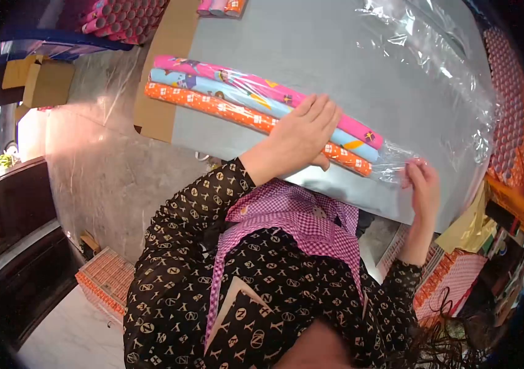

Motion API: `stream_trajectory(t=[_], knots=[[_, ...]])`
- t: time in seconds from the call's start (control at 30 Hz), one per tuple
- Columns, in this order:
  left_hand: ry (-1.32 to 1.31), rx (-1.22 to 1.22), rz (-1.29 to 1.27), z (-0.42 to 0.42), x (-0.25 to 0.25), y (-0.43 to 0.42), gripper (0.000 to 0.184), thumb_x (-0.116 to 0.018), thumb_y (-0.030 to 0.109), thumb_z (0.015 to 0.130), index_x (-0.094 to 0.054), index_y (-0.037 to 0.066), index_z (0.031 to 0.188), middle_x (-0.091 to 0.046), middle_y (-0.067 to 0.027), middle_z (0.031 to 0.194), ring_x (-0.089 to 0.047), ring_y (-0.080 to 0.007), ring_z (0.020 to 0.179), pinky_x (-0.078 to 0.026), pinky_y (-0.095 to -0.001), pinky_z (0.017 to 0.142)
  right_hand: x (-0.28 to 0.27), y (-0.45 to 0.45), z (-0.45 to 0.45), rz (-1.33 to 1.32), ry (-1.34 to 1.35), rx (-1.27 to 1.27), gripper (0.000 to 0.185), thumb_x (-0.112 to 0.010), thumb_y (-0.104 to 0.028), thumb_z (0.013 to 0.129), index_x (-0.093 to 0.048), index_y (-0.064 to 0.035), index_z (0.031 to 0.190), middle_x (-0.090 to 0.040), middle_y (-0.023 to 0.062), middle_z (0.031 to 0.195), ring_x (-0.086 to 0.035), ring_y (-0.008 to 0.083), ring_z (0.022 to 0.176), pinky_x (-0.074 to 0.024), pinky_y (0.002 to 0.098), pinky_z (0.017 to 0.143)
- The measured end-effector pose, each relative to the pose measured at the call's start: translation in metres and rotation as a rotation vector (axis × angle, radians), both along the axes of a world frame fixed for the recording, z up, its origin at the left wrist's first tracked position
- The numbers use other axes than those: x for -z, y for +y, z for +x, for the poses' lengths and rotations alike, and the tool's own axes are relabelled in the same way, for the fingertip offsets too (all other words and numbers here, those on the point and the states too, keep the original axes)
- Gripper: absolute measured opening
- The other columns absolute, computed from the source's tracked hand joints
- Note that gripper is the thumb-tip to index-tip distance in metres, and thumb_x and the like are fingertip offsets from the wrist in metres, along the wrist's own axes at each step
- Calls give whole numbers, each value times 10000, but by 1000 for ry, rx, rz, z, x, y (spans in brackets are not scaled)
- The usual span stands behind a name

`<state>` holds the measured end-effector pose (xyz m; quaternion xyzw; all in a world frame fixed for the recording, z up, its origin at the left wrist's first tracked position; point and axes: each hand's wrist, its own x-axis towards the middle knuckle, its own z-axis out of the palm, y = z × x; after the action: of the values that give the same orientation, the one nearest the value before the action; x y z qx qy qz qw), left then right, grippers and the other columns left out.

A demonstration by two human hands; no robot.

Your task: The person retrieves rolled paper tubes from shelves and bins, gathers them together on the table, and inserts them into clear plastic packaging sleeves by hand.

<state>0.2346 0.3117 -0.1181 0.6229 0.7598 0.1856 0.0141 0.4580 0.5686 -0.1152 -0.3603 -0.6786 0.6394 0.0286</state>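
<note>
Three rolls of wrapping paper lie side by side on the table: a pink roll [206,69], a light blue roll [212,86] and an orange roll [194,100] with white gift prints. Clear plastic film covers them, and its loose end [391,163] sticks out past their right ends. My left hand [305,132] rests flat across the rolls, fingers stretched out, pressing on them right of their middle. At the right, my right hand [423,183] pinches the end of the film between thumb and fingers.
Crumpled clear plastic film [428,55] spreads over the right side of the grey table [262,31]. More short rolls [219,7] sit at the far edge. Stacked pink rolls [120,21] stand back left, near a cardboard box [46,83]. Bundled rolls [508,104] line the right side.
</note>
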Motion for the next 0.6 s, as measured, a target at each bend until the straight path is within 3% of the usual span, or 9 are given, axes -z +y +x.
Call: stream_trajectory(t=[0.07, 0.13, 0.2, 0.27, 0.33, 0.4, 0.53, 0.6], knots=[[-29, -2, -19, -3, -1, 3, 1022, -804, 507, 559, -463, -85, 1319, -521, -226, 1301, -439, -386, 1308, -314, -473, 1132, 7, 29, 20, -59, 31, 25, 134, -607, -127, 938, -630, -2, 980, -630, 24, 737, -500, 70, 609, -377, 207, 562], [-1, -11, -71, -4, -1, 6, 1017, -800, 509, 572, -459, -79, 1328, -516, -222, 1314, -437, -386, 1311, -312, -472, 1133, 8, 49, 37, 218, -66, 200, 200, -621, -143, 945, -641, 18, 1061, -679, 90, 890, -609, 113, 748, -465, 227, 666], [-77, -4, -101, -3, -5, 8, 1022, -805, 504, 575, -453, -77, 1338, -504, -226, 1336, -427, -373, 1328, -305, -473, 1139, -10, 41, 20, 488, 30, 428, 321, -650, -119, 912, -621, 32, 1195, -667, 138, 1123, -636, 167, 1019, -497, 271, 861], [-87, -44, -108, -1, -4, 10, 1049, -810, 499, 558, -437, -75, 1353, -491, -219, 1360, -414, -354, 1347, -301, -470, 1143, -37, 22, 3, 756, 81, 74, 549, -741, -188, 840, -562, 34, 1309, -590, 140, 1314, -540, 233, 1244, -420, 362, 1046], [-90, -22, -130, 1, -6, 13, 1063, -811, 494, 549, -427, -72, 1363, -484, -214, 1370, -411, -348, 1351, -304, -470, 1143, -54, -10, -28, 1044, 128, -382, 777, -820, -250, 715, -498, 27, 1365, -536, 138, 1391, -470, 284, 1320, -335, 401, 1119], [-61, -9, -144, 1, -6, 18, 1077, -811, 489, 540, -416, -68, 1373, -478, -209, 1381, -408, -341, 1355, -306, -471, 1143, -45, -30, -40, 1099, 52, -714, 945, -854, -293, 613, -436, 13, 1404, -462, 161, 1446, -393, 325, 1376, -290, 422, 1146], [13, -70, -141, 5, -11, 21, 1076, -813, 468, 528, -412, -58, 1377, -478, -195, 1382, -426, -347, 1337, -323, -467, 1134, -25, -36, -45, 1085, -71, -706, 935, -841, -211, 627, -395, 1, 1422, -468, 176, 1406, -400, 339, 1345, -308, 418, 1123], [-36, -74, -138, 2, -10, 20, 1076, -819, 472, 528, -415, -62, 1370, -476, -200, 1384, -421, -360, 1340, -330, -473, 1130, -22, -35, -46, 993, -160, -650, 849, -806, -137, 668, -410, 5, 1405, -526, 182, 1297, -479, 348, 1240, -367, 435, 1054]])
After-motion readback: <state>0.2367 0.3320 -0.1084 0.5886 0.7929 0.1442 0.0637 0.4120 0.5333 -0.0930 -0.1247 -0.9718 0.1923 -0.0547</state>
